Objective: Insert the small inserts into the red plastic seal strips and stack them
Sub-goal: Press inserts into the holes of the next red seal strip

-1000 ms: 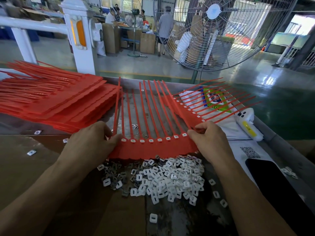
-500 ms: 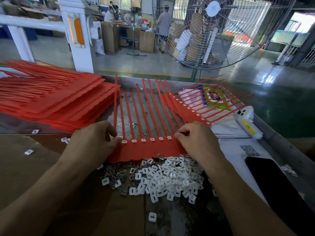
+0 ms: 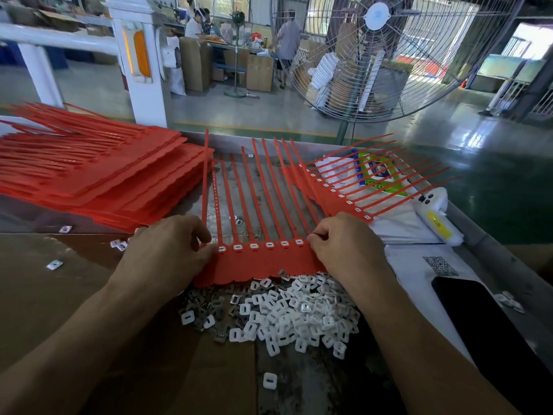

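Since the earlier frame, the right hand point(image 3: 344, 244) has been shifted leftward along the red seal strip sheet point(image 3: 263, 262), now pinched at its seventh slot; six white inserts point(image 3: 260, 245) are left visible. The sheet's left end is gripped by the left hand point(image 3: 167, 250), near the tabletop's front edge, above the loose insert pile point(image 3: 287, 313).

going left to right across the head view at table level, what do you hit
stack of red seal strips → left hand → red strip being worked on → right hand → second red strip → white handheld device
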Motion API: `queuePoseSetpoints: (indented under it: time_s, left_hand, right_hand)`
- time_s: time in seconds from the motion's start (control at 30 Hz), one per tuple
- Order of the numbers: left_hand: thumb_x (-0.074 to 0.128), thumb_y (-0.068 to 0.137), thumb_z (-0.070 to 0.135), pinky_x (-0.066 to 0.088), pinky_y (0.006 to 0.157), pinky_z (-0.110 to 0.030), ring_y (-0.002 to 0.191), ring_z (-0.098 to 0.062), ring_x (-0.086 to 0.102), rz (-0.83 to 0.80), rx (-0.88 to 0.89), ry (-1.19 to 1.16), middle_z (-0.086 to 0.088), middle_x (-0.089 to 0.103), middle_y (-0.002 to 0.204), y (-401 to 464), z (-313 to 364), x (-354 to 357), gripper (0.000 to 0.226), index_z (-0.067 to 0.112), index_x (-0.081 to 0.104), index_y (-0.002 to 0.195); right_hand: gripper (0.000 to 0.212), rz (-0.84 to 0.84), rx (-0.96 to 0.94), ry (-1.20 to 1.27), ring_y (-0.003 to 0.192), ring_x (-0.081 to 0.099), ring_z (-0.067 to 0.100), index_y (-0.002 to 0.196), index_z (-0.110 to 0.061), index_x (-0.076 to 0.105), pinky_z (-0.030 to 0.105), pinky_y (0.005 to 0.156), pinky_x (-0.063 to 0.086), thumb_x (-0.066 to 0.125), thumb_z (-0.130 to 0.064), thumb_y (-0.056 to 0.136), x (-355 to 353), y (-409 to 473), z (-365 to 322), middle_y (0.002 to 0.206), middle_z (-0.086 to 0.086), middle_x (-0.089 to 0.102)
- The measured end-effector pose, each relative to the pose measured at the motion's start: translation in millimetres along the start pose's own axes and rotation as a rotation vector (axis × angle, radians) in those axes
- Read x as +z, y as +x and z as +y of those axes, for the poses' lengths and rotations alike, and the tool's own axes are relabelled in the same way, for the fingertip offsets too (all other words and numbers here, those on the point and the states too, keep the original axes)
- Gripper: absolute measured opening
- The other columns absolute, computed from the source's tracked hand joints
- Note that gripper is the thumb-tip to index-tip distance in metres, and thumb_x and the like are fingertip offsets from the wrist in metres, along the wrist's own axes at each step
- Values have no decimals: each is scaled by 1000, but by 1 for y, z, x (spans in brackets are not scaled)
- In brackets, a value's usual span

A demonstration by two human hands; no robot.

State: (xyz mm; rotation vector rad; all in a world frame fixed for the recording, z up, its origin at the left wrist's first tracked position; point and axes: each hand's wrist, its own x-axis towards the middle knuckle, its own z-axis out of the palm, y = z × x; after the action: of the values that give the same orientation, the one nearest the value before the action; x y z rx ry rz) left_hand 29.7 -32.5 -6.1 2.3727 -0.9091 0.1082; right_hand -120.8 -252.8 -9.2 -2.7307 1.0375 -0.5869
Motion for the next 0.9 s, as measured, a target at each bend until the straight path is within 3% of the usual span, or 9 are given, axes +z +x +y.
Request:
queuePoseSetpoints:
  time_s: [0.33,0.53,0.73,0.9]
  left_hand:
    - [74,86,46,54,81,-42,76,2,55,-5,13,19,16,61,80,1,-2,2,15,32,70,91]
    - [74,86,47,51,76,-38,74,3,54,-5,16,18,15,61,79,2,-5,4,15,33,69,90]
    - [75,85,48,53,82,-42,74,3,54,0,16,18,16,61,78,4,-6,5,15,34,69,89]
    - [74,86,46,45,65,-31,73,2,55,-7,22,17,15,62,79,5,-7,7,14,33,70,90]
  right_hand:
    - [15,2,14,6,78,59,13,89,-26,77,28,62,36,66,-34,97,-1,0,0,94,-8,67]
    - [16,-14,6,-19,82,63,15,92,-24,76,28,63,40,64,-32,98,-4,0,-4,92,-7,68]
    - [16,-29,19,-38,76,62,15,91,-24,77,26,57,37,63,-30,98,-7,1,-6,86,-6,69]
    - [18,-49,40,6,68,61,12,84,-24,74,24,53,36,63,-26,98,-7,3,-2,76,-7,68]
